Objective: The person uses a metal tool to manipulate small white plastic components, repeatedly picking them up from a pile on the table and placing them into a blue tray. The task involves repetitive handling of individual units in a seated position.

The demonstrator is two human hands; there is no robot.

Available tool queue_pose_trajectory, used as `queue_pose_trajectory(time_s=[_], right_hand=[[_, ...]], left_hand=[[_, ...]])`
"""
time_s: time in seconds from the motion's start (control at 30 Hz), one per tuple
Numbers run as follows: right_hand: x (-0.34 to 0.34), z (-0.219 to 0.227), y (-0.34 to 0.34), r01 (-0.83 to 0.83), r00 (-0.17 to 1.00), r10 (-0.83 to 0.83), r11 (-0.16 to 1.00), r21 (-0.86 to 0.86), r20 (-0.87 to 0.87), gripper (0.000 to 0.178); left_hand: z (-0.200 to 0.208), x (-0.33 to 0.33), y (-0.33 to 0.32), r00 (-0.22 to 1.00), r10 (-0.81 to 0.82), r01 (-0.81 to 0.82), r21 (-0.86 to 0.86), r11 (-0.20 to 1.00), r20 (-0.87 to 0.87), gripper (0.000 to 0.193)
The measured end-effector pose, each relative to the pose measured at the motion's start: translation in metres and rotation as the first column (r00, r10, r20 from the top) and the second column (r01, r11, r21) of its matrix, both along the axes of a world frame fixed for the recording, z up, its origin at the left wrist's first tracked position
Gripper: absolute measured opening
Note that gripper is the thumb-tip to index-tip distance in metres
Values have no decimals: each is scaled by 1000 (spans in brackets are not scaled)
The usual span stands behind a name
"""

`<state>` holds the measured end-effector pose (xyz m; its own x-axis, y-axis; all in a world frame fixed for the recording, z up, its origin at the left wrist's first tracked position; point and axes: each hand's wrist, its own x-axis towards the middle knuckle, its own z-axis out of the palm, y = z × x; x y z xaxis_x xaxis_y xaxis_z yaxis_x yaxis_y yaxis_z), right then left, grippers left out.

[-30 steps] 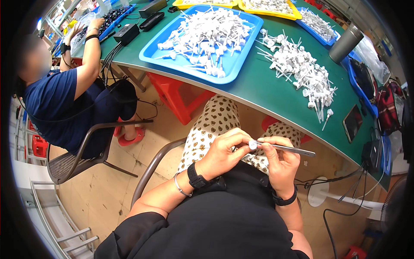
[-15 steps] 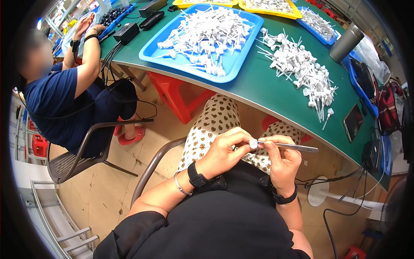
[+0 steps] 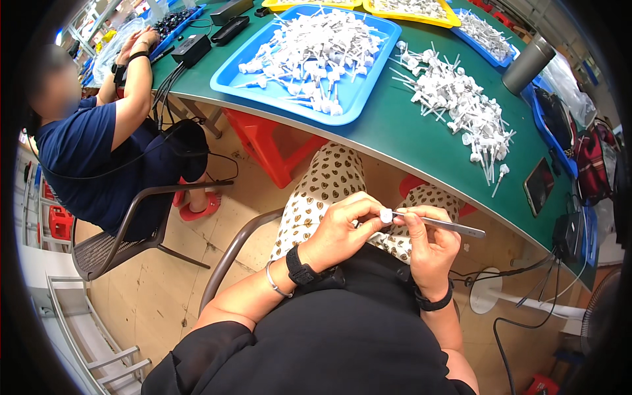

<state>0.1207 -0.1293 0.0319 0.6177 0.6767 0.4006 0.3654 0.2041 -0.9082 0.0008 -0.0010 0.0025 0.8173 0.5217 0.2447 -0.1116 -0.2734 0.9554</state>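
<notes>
Over my lap, my left hand [image 3: 343, 227] pinches a small white plastic part [image 3: 386, 215] between thumb and fingers. A pair of metal tweezers [image 3: 454, 226] lies in the grip of my right hand [image 3: 431, 245], its tips reaching to the white part. On the green table ahead, a blue tray [image 3: 227, 91] bears a heap of similar white parts with thin stems [image 3: 322, 46]. To its right a loose pile of the same parts [image 3: 461, 99] lies straight on the tabletop, with a single one [image 3: 501, 179] at the pile's near end.
Yellow trays [image 3: 421, 18] line the table's far side. A grey metal flask [image 3: 528, 64] and a phone [image 3: 538, 186] are at the right. At the left, a co-worker in a dark blue shirt [image 3: 92, 138] sits on a chair. A red stool [image 3: 263, 148] stands under the table.
The white part has turned slightly in my left fingers, and the tweezers have tilted a little. The co-worker's hands have come down and closer together.
</notes>
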Motion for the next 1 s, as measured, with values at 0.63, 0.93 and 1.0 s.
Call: queue_pose_trajectory(time_s=[0.63, 0.93, 1.0], right_hand=[[-3, -2, 2, 3, 999, -2, 1000, -14, 40, 8], [-3, -1, 2, 5, 1000, -5, 1000, 15, -22, 11], [-3, -1, 2, 2, 1000, -2, 1000, 16, -20, 11]], left_hand=[[4, -1, -1, 1000, 27, -27, -25, 999, 14, 11], [0, -2, -1, 1000, 6, -6, -44, 999, 2, 11], [0, -2, -1, 1000, 7, -7, -52, 999, 1, 11]])
